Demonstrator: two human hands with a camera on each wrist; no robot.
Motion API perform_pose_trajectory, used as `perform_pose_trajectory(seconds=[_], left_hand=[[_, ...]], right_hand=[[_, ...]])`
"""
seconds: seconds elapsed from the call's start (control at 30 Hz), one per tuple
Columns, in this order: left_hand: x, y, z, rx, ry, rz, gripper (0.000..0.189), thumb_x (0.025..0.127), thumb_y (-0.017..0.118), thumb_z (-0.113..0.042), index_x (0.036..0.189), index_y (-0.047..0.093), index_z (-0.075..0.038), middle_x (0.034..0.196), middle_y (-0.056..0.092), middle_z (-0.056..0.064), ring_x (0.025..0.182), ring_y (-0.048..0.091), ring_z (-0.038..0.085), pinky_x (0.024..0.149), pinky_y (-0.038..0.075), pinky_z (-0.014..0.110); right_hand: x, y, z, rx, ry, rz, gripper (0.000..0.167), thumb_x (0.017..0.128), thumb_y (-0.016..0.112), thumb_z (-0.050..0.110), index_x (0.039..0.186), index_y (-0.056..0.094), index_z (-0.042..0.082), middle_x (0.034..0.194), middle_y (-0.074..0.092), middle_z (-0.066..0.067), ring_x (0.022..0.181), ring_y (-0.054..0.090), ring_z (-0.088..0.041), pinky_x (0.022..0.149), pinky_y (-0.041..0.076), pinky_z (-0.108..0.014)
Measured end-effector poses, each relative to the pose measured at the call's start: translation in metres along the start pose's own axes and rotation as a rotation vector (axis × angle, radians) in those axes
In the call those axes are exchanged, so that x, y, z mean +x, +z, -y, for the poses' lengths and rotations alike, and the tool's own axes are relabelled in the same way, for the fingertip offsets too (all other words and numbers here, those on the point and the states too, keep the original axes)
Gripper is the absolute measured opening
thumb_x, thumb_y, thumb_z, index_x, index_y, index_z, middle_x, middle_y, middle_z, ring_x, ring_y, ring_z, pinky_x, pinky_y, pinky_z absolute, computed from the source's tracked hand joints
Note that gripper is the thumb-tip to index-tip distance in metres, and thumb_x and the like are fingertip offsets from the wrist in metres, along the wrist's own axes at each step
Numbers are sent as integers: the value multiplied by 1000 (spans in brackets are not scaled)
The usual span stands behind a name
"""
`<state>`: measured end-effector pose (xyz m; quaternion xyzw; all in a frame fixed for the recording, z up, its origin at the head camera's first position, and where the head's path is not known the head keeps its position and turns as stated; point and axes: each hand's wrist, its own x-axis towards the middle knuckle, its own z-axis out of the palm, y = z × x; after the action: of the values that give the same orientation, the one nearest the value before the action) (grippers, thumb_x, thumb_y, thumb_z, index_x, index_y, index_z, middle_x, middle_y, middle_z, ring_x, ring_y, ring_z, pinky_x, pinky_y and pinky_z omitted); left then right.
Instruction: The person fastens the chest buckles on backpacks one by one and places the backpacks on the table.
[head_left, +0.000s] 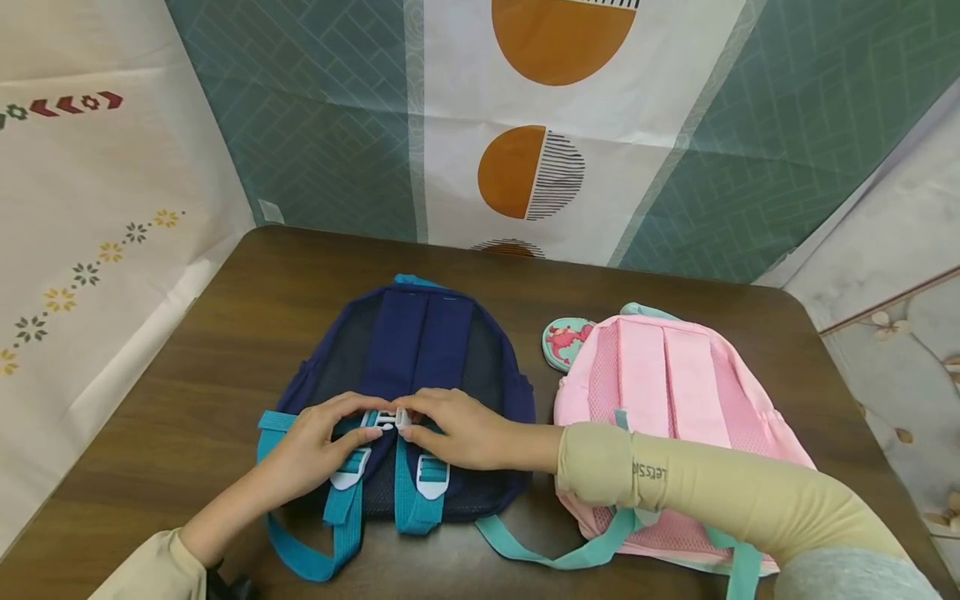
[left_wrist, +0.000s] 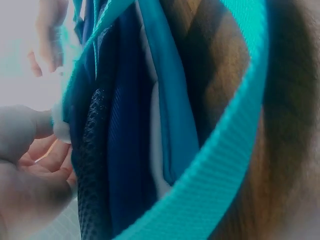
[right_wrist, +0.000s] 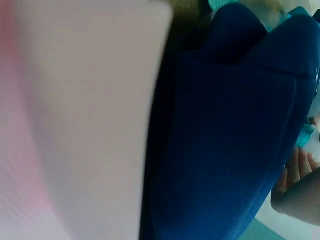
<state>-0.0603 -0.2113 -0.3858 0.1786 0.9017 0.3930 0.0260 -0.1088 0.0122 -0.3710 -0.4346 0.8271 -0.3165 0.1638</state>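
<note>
A navy backpack [head_left: 442, 333] lies with its shoulder straps facing up. Over its middle, a white side-release buckle [head_left: 386, 419] sits on a short teal strap, its two halves together or nearly so. My left hand [head_left: 315, 442] pinches the buckle's left end between thumb and fingers. From the other side, my right hand [head_left: 461, 429] pinches its right end, fingertips close to the left hand's. White strap adjusters [head_left: 432, 477] on teal webbing hang just below. In the left wrist view, a teal strap [left_wrist: 240, 115] loops in front of the pack's side.
A pink backpack [head_left: 645, 367] lies to the right, partly under my right forearm, with teal straps [head_left: 592, 550] trailing toward the front. A small round teal pouch [head_left: 566, 342] with a red figure is beside it. Both packs rest on a brown wooden table [head_left: 187, 375]; patterned cloth [head_left: 337, 125] hangs behind.
</note>
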Motion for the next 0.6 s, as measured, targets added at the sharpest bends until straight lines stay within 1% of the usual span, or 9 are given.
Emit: perform_pose_trajectory(seconds=[0.1,0.17,0.3,0.4,0.5,0.6], left_hand=[[-1,-3,-1,-6,-6,-33,37,89,64,-14,125,58,-11,118,62,6,110,58,25,85,49,44],[-1,-5,-2,-3,-7,-53,39,88,64,-15,127,57,-11,117,63,6,108,59,25,84,50,44],[1,-10,-4,-9,13,-72,41,86,67,-13,126,56,-12,111,66,4,102,63,22,82,51,40],[5,-13,-6,-24,50,-77,43,83,69,-11,124,56,-12,109,67,2,98,64,20,80,52,37],[6,-14,-9,-21,85,-71,45,81,72,-11,123,56,-12,106,69,-1,95,65,18,76,53,33],[6,-14,-12,3,111,-65,47,79,75,-12,122,57,-12,103,69,-5,90,65,13,73,52,28]], right_hand=[[-4,1,2,-59,-35,-52,43,98,48,22,138,45,5,115,60,-3,103,54,-10,88,44,-21],[-7,1,3,-94,-61,-93,44,98,49,23,137,44,3,116,60,-4,104,54,-12,87,44,-21],[-13,0,2,-145,-97,-194,41,94,56,24,129,54,3,111,65,-3,101,58,-11,86,47,-22],[-15,-2,1,-180,-105,-261,37,90,63,25,121,63,6,104,68,0,96,61,-9,85,47,-23],[-14,-1,2,-170,-82,-279,32,87,66,26,115,68,10,99,68,2,89,61,-6,79,47,-22],[-13,2,3,-110,-43,-272,30,86,67,25,112,68,10,97,67,2,82,61,-6,71,46,-17]])
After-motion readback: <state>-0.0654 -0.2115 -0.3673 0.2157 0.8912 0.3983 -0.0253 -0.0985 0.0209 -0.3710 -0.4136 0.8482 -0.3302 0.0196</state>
